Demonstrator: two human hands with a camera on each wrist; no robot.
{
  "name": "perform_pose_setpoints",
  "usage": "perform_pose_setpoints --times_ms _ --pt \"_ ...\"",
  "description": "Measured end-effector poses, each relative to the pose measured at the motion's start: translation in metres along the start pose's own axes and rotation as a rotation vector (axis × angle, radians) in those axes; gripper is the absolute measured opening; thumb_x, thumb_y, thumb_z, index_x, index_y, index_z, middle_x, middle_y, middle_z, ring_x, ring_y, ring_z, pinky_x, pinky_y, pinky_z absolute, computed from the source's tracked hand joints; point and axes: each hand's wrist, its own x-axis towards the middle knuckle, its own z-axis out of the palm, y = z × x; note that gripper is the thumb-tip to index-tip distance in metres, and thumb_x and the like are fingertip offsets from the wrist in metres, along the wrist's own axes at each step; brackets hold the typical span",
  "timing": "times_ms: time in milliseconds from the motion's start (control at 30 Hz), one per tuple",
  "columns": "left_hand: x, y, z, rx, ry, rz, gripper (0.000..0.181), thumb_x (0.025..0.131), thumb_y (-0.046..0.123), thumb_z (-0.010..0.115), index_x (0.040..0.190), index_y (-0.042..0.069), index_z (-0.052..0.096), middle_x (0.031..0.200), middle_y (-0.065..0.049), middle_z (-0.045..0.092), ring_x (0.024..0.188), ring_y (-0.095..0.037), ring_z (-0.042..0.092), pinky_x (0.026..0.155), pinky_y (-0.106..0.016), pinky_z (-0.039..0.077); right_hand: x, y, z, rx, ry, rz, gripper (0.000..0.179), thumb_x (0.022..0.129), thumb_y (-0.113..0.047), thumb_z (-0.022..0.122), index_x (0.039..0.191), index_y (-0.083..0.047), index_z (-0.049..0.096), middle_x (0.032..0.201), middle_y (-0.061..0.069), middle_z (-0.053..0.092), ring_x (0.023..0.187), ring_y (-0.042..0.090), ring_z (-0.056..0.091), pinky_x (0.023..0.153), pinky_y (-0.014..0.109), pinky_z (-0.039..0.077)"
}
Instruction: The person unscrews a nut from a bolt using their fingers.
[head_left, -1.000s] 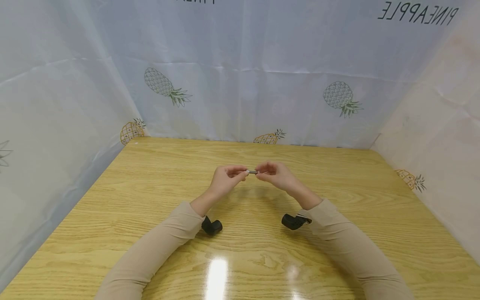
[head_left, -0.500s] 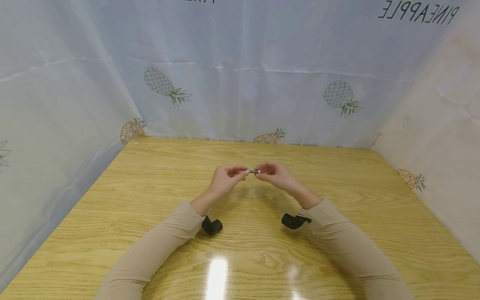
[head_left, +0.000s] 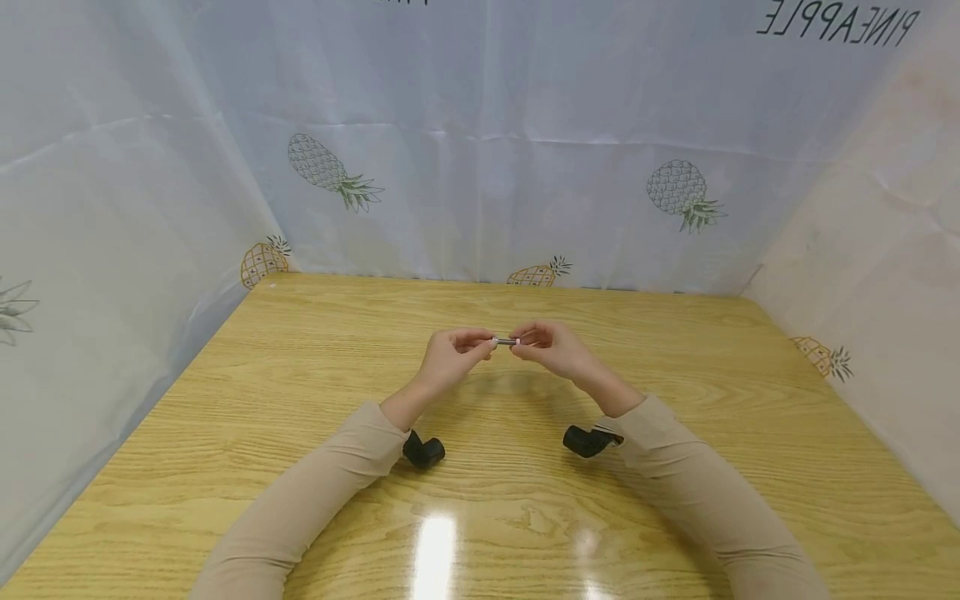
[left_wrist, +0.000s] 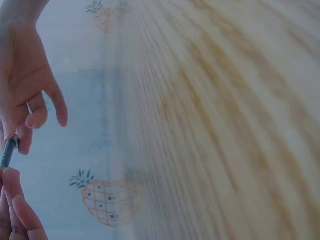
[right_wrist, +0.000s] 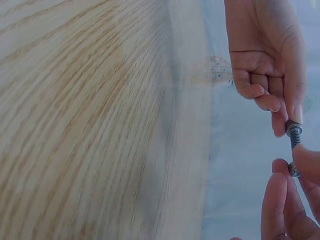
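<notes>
A small metal bolt (head_left: 507, 342) with a threaded shank lies level between my two hands, raised over the table. My left hand (head_left: 450, 357) pinches its left end between thumb and fingertips. At the other end, the thumb and fingertips of my right hand (head_left: 555, 350) pinch it. The right wrist view shows a wide dark metal piece (right_wrist: 294, 129) at the left hand's end. A shiny metal piece (right_wrist: 294, 170) sits between the right fingertips, partly hidden by them. In the left wrist view the bolt (left_wrist: 7, 154) is cut off by the frame edge.
Under both hands is a wood-grain table (head_left: 315, 375). Pale pineapple-print curtains (head_left: 480, 183) stand along its back and sides. Black wrist-worn devices (head_left: 424, 452) stick out beneath the beige sleeves (head_left: 315, 492).
My right fingertips have shifted slightly on the bolt, and its bright right end shows more between them. Both hands otherwise keep their place.
</notes>
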Motion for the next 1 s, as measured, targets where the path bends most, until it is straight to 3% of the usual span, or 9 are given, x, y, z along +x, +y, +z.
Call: perform_pose_setpoints --times_ms 100,267,467,633,800,1000 --pt "0.0001 0.0005 -0.0001 -0.001 0.0 0.003 0.027 0.09 0.021 0.062 0.113 0.006 0.067 0.107 -0.022 0.067 0.087 -0.018 0.067 0.075 -0.041 0.051 -0.001 -0.001 -0.0004 -0.004 0.01 -0.01 0.037 0.092 -0.022 0.06 0.124 -0.005 0.055 0.119 0.019 0.06 0.106 0.03 0.06 0.093 0.05 0.046" --pt "-0.0002 0.0015 -0.0001 -0.005 0.0 0.002 0.028 0.09 0.021 0.062 0.112 0.005 0.067 0.107 -0.024 0.066 0.091 -0.025 0.067 0.072 -0.037 0.05 -0.0014 -0.0009 -0.0011 0.013 -0.018 0.0 0.043 0.096 -0.031 0.052 0.127 -0.001 0.054 0.116 0.022 0.064 0.107 0.036 0.059 0.098 0.052 0.043" --pt "0.0002 0.0011 -0.0002 -0.011 0.0 -0.005 0.028 0.09 0.021 0.063 0.112 0.004 0.067 0.108 -0.025 0.066 0.097 -0.033 0.065 0.079 -0.044 0.051 -0.0008 -0.0009 -0.0006 0.003 -0.001 0.024 0.034 0.095 -0.024 0.055 0.122 -0.004 0.057 0.116 0.019 0.064 0.104 0.032 0.06 0.097 0.051 0.044" --pt "0.0005 0.0006 -0.0002 -0.009 0.001 0.0 0.027 0.09 0.02 0.063 0.112 0.005 0.068 0.107 -0.024 0.067 0.094 -0.03 0.066 0.082 -0.046 0.051 -0.0001 -0.0004 0.0004 0.011 0.025 0.014 0.039 0.092 -0.023 0.06 0.125 -0.004 0.054 0.122 0.017 0.059 0.107 0.03 0.059 0.095 0.05 0.045" --pt "0.0005 -0.0001 -0.0004 0.004 0.001 0.009 0.027 0.09 0.021 0.063 0.111 0.006 0.068 0.106 -0.023 0.067 0.088 -0.022 0.067 0.079 -0.043 0.052 -0.0002 0.0002 -0.0009 0.015 -0.007 0.023 0.045 0.096 -0.033 0.052 0.128 -0.001 0.053 0.118 0.019 0.064 0.108 0.035 0.059 0.099 0.052 0.042" --pt "0.0002 -0.0007 -0.0008 -0.008 -0.002 -0.004 0.028 0.089 0.021 0.064 0.112 0.005 0.067 0.107 -0.02 0.068 0.091 -0.023 0.067 0.082 -0.045 0.051 -0.0006 0.0004 -0.0018 0.009 -0.011 0.038 0.037 0.096 -0.027 0.054 0.124 -0.004 0.057 0.117 0.019 0.064 0.105 0.032 0.06 0.1 0.051 0.042"
